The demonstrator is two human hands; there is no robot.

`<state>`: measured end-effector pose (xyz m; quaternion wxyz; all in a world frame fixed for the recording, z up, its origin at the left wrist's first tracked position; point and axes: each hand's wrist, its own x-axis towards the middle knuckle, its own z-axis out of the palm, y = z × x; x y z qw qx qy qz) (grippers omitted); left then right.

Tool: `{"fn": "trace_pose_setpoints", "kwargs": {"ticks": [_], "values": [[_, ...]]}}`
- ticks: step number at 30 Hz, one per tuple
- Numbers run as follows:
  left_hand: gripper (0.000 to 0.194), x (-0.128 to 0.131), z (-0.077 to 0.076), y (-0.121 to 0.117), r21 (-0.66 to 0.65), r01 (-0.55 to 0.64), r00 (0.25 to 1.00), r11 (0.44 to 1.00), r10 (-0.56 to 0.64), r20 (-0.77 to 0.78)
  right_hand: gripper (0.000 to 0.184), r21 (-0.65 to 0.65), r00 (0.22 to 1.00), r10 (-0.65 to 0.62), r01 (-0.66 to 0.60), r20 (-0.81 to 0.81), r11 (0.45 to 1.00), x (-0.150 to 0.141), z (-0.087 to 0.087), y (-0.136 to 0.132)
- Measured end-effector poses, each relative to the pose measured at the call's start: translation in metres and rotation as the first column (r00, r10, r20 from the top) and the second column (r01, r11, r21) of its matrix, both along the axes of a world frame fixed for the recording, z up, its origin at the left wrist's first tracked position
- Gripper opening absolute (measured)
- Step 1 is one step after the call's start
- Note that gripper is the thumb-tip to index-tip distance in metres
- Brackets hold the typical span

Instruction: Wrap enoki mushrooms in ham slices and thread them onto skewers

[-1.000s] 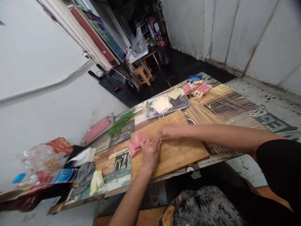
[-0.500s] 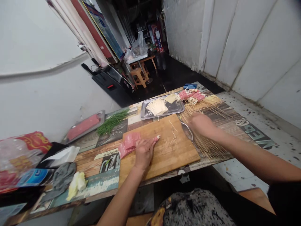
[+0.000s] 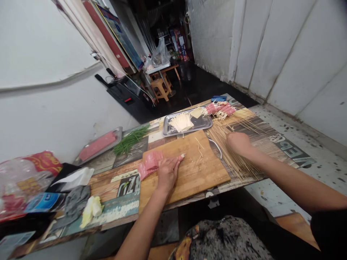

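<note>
My left hand (image 3: pixel 167 173) lies on the wooden cutting board (image 3: pixel 189 184), its fingers closed over a small meat roll (image 3: pixel 181 157) with pale enoki ends poking out. Just left of it, thin slices of pink meat (image 3: pixel 151 161) overlap on the board. My right hand (image 3: pixel 239 143) is over the spread of bamboo skewers (image 3: pixel 238 166) to the right of the board. Its fingers are curled in, and what is between them is hidden. Loose enoki strands (image 3: pixel 200 156) are scattered on the board.
Behind the board stands a metal tray (image 3: pixel 203 124) with enoki mushrooms (image 3: pixel 181 122). Finished skewered rolls (image 3: pixel 221 109) are piled at the far right. Green chives (image 3: pixel 131 139), a tray of meat (image 3: pixel 97 146), a grey cloth (image 3: pixel 74 206) and plastic packaging (image 3: pixel 21 180) occupy the left.
My right hand has shifted right and slightly down over the skewers. My left hand stays on the meat roll. The camera view has shifted slightly.
</note>
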<state>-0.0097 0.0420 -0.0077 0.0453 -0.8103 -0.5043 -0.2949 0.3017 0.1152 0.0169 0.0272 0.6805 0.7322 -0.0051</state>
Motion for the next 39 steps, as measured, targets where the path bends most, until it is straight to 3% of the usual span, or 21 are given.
{"fn": "trace_pose_setpoints", "kwargs": {"ticks": [3,7,10,13,20,39], "values": [[0.023,0.000,0.000,0.000,0.007,-0.007,1.000,1.000,0.007,-0.005,0.024,0.056,0.999,0.023,-0.021,-0.026,0.998,-0.007,0.013,-0.016],[0.023,0.001,-0.001,0.000,0.014,-0.009,1.000,1.000,0.009,-0.007,0.027,0.116,0.970,0.167,-0.147,-0.179,0.982,-0.030,0.022,-0.067],[0.022,0.000,-0.001,0.002,-0.001,0.015,1.000,1.000,-0.015,0.020,0.026,0.117,0.829,0.446,-0.434,-0.338,0.893,-0.049,0.013,-0.108],[0.021,-0.002,-0.001,0.004,-0.026,0.032,0.998,0.999,-0.030,0.046,0.024,0.111,0.748,0.528,-0.533,-0.402,0.839,-0.064,0.001,-0.130],[0.022,-0.002,-0.001,0.005,-0.030,0.045,0.999,0.999,-0.044,0.031,0.023,0.015,0.815,0.439,-0.469,-0.378,0.883,-0.086,0.006,-0.122],[0.023,0.001,0.003,0.004,-0.060,0.038,0.999,0.997,-0.036,0.037,0.029,-0.111,0.864,0.398,-0.448,-0.310,0.887,-0.108,0.006,-0.109]]}}
